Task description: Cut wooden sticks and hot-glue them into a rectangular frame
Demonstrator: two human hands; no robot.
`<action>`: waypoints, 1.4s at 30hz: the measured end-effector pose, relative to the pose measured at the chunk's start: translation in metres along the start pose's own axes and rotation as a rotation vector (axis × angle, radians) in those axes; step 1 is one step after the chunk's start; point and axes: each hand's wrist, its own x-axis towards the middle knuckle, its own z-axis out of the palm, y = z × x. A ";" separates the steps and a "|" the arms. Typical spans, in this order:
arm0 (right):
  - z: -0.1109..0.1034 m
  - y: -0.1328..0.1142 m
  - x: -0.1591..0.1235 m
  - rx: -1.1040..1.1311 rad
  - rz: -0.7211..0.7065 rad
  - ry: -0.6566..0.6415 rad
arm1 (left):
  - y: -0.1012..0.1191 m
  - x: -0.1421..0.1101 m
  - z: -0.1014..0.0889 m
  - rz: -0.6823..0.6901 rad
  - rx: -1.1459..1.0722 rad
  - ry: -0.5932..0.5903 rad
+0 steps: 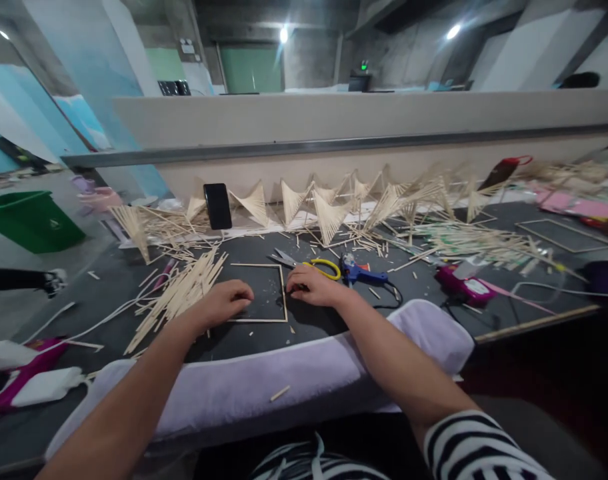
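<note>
Thin wooden sticks form a square frame (285, 308) flat on the dark table, with its top, right and bottom sides showing. My left hand (227, 301) is at the frame's left side, fingers curled together; whatever they hold, if anything, is hidden. Against the right side rests my right hand (311, 285), its fingers bent and closed, the tips at the stick; their grip is hidden. Just behind it lie scissors with yellow handles (328, 268), blades pointing left. A blue glue gun (364, 272) is to their right. Beside my left forearm spreads a pile of loose sticks (184, 293).
Several fan-shaped stick models (329, 217) line the back, near an upright black phone (217, 207). A lilac cushion (284, 373) covers the front edge. Magenta devices (467, 287) with cords sit at both sides. A green bin (34, 220) stands left; another person's hand shows far right.
</note>
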 end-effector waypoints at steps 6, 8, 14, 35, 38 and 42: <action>0.005 -0.002 -0.001 -0.018 -0.005 -0.096 | 0.018 0.007 0.045 0.225 -0.034 0.028; 0.007 -0.005 0.000 -0.018 -0.004 -0.129 | 0.018 0.005 0.053 0.263 -0.029 0.033; 0.010 -0.004 0.001 -0.011 -0.026 -0.162 | 0.017 0.006 0.056 0.300 -0.030 0.002; 0.016 -0.003 0.004 0.026 -0.027 -0.164 | 0.015 0.011 0.066 0.316 0.019 0.043; 0.017 -0.004 0.003 0.066 -0.054 -0.186 | 0.014 0.011 0.067 0.318 0.010 0.046; 0.016 -0.008 0.003 0.071 -0.062 -0.210 | 0.009 0.012 0.069 0.315 -0.011 0.061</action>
